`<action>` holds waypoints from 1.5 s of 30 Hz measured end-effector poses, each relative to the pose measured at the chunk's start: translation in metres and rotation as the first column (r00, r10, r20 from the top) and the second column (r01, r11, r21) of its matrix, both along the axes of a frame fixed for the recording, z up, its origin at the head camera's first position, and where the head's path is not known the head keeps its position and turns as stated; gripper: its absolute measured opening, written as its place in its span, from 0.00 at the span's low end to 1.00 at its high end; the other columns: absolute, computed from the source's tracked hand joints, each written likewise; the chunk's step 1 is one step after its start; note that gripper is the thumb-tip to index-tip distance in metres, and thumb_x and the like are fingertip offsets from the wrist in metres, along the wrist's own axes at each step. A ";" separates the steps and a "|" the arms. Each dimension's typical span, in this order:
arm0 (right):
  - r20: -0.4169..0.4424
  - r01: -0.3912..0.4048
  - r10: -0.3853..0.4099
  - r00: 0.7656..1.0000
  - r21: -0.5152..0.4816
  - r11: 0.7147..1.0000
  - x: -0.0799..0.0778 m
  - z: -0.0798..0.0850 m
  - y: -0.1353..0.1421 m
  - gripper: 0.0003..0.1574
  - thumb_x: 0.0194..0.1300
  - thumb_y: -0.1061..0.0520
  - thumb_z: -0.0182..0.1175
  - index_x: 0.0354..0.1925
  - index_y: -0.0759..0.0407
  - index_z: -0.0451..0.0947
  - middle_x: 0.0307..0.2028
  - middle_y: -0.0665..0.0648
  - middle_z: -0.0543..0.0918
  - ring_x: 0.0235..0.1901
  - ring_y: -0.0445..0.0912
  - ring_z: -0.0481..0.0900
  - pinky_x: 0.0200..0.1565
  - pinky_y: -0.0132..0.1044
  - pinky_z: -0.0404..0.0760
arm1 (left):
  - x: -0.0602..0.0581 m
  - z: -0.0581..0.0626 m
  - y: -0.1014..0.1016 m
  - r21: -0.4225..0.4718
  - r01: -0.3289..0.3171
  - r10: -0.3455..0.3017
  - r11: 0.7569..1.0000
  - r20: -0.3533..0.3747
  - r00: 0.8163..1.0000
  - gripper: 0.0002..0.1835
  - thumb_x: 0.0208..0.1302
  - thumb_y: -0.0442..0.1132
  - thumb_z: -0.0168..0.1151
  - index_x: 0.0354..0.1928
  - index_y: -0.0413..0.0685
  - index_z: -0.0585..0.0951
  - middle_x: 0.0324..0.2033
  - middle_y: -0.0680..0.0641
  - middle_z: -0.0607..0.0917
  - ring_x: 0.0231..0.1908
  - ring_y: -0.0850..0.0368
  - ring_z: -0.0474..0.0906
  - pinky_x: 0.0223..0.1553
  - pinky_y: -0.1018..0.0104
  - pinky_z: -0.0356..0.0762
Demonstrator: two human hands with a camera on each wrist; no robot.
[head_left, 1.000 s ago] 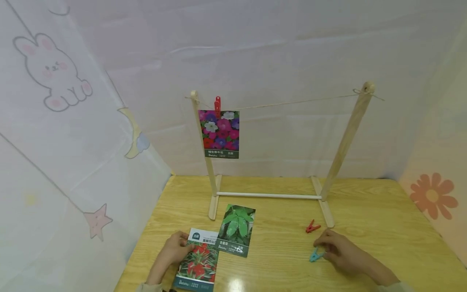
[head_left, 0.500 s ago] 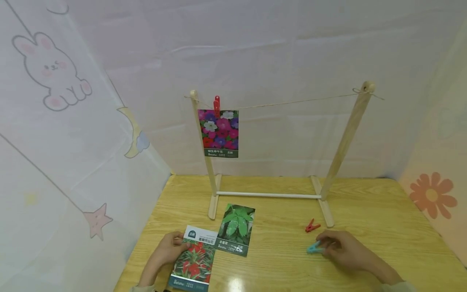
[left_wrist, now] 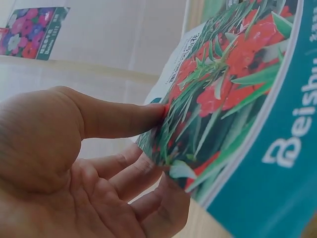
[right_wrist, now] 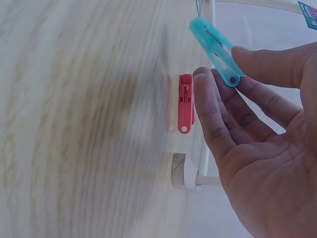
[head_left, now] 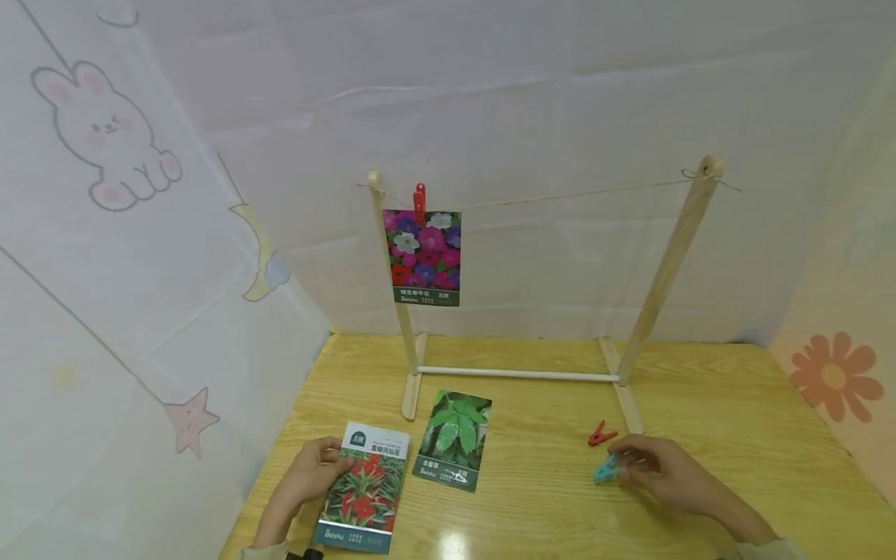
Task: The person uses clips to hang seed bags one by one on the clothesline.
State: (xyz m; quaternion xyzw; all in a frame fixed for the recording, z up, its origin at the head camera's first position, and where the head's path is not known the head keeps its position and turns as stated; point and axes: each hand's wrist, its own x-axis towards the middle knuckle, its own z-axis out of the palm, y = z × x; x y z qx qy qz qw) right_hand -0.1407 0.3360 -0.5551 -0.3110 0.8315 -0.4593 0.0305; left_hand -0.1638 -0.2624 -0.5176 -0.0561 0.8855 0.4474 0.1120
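pinching a red-flower packet (head_left: 364, 494) with the left hand (head_left: 306, 474) and a blue clothespin (head_left: 607, 468) with the right hand (head_left: 668, 474)

clamps the packet at its left edge, with thumb in front and fingers behind, at the near left of the desk (head_left: 532, 513), just beside a green-leaf packet (head_left: 455, 439); grips the clothespin between thumb and fingers, near a red clothespin (head_left: 600, 435) lying by the right foot of a wooden stand (head_left: 663, 284), with a mixed-flower packet (head_left: 425, 260) hanging from the string (head_left: 595, 193).

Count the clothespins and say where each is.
3: a red clothespin holding the hanging packet on the string; a second red clothespin on the table; a blue clothespin pinched by the right hand. More could be hidden.
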 end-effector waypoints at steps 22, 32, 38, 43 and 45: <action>-0.087 0.161 -0.164 0.983 -0.039 0.986 -0.001 0.017 -0.006 0.19 0.72 0.70 0.65 0.60 0.67 0.80 0.47 0.59 0.89 0.42 0.37 0.87 0.40 0.34 0.88 | -0.002 0.020 0.011 0.079 0.070 -0.065 0.994 -0.056 0.996 0.11 0.76 0.38 0.66 0.54 0.41 0.83 0.58 0.37 0.88 0.63 0.29 0.81 0.55 0.38 0.84; -0.114 0.169 -0.176 0.978 -0.065 0.983 -0.004 0.022 -0.008 0.22 0.72 0.70 0.65 0.62 0.64 0.81 0.51 0.55 0.89 0.45 0.36 0.88 0.42 0.34 0.89 | -0.005 0.030 0.026 0.083 0.091 -0.084 0.992 -0.088 0.993 0.21 0.76 0.36 0.67 0.65 0.36 0.78 0.66 0.24 0.79 0.65 0.26 0.78 0.60 0.35 0.82; -0.120 0.166 -0.175 0.977 -0.082 0.983 -0.006 0.025 -0.009 0.21 0.71 0.71 0.65 0.61 0.66 0.81 0.50 0.56 0.89 0.44 0.37 0.88 0.42 0.33 0.89 | -0.008 0.033 0.039 0.100 0.100 -0.086 0.990 -0.137 0.987 0.18 0.75 0.35 0.68 0.62 0.36 0.80 0.61 0.28 0.83 0.59 0.31 0.83 0.58 0.38 0.84; -0.134 0.196 -0.204 0.970 -0.072 0.978 -0.007 0.031 -0.011 0.23 0.69 0.71 0.68 0.61 0.63 0.82 0.48 0.56 0.89 0.44 0.35 0.87 0.42 0.33 0.88 | -0.010 0.029 0.051 0.123 0.107 -0.080 0.987 -0.211 0.974 0.18 0.75 0.33 0.67 0.62 0.35 0.79 0.56 0.35 0.86 0.56 0.36 0.85 0.56 0.40 0.85; -0.140 0.207 -0.215 0.967 -0.072 0.976 -0.007 0.034 -0.011 0.24 0.68 0.71 0.68 0.61 0.62 0.82 0.47 0.56 0.90 0.44 0.35 0.87 0.42 0.32 0.88 | -0.011 0.028 0.055 0.129 0.112 -0.079 0.985 -0.238 0.968 0.18 0.75 0.32 0.66 0.62 0.34 0.79 0.54 0.37 0.86 0.56 0.36 0.85 0.56 0.41 0.85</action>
